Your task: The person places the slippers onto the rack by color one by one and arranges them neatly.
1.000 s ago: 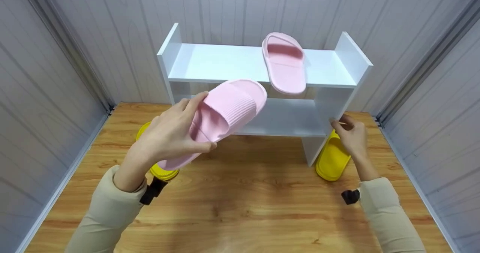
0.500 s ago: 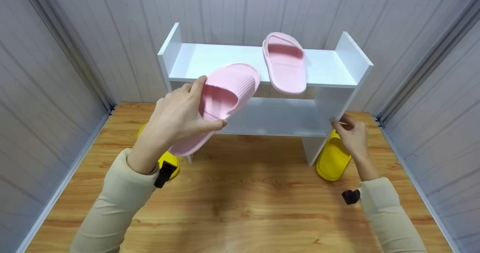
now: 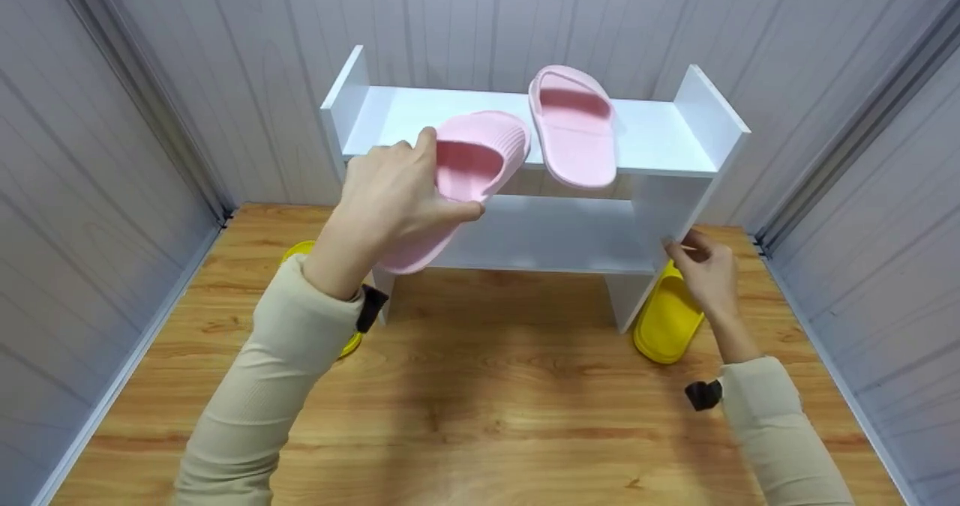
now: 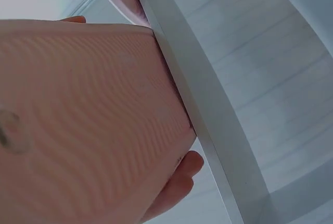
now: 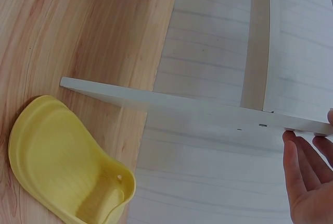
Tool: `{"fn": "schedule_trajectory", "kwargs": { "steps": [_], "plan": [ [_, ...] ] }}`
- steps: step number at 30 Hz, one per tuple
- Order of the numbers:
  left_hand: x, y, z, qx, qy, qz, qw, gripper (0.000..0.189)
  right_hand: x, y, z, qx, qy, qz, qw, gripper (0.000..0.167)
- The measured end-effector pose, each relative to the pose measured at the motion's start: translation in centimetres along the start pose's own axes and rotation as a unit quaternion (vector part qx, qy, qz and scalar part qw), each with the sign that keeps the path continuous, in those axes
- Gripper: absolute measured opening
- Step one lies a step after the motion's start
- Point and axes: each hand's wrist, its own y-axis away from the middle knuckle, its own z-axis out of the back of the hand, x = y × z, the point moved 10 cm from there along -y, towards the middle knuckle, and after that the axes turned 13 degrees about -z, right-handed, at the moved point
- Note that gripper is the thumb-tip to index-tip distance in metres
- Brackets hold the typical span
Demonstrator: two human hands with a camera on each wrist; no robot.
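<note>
A pink slide slipper (image 3: pixel 491 131) is in my left hand (image 3: pixel 394 191), gripped along its side with the thumb on the near edge. Its toe overlaps the top board of a white shoe rack (image 3: pixel 555 229). From below, the left wrist view shows the ridged sole (image 4: pixel 93 125) right at the board's front edge. Another pink slipper (image 3: pixel 581 146) lies on that board to the right, heel jutting over the front. My right hand (image 3: pixel 709 270) holds the rack's right side panel (image 5: pixel 187 104), fingertips on its outer face and thumb at its edge.
On the floor right of the rack lies a yellow slipper (image 3: pixel 667 322). A second yellow slipper (image 3: pixel 300 249) at the left is mostly hidden by my left arm. Panelled walls (image 3: pixel 450 19) enclose the wooden floor (image 3: pixel 480 401) at the back and both sides.
My left hand has carried the pink slipper up and forward, bringing its toe over the top board beside the other pink one. The right hand has stayed at the side panel.
</note>
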Motion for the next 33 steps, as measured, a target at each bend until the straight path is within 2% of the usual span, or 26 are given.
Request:
{"fn": "schedule_trajectory", "kwargs": {
  "steps": [7, 10, 22, 33],
  "plan": [
    [-0.2, -1.9, -0.2, 0.001, -0.02, 0.022, 0.9996, 0.075, 2.8, 1.6, 0.3, 0.004, -0.009, 0.005, 0.9999, 0.034],
    [0.0, -2.7, -0.3, 0.003, -0.021, 0.037, 0.9991, 0.075, 3.2, 1.9, 0.3, -0.001, -0.014, 0.005, 0.9999, 0.032],
    [0.8, -5.2, -1.0, 0.027, -0.025, 0.096, 0.9947, 0.086, 3.3, 2.0, 0.3, 0.001, -0.036, 0.004, 0.9994, 0.031],
    [0.8, -6.9, -2.0, 0.056, -0.054, 0.125, 0.9891, 0.1, 3.2, 2.0, 0.7, -0.009, -0.025, 0.009, 0.9996, 0.031]
  ]
}}
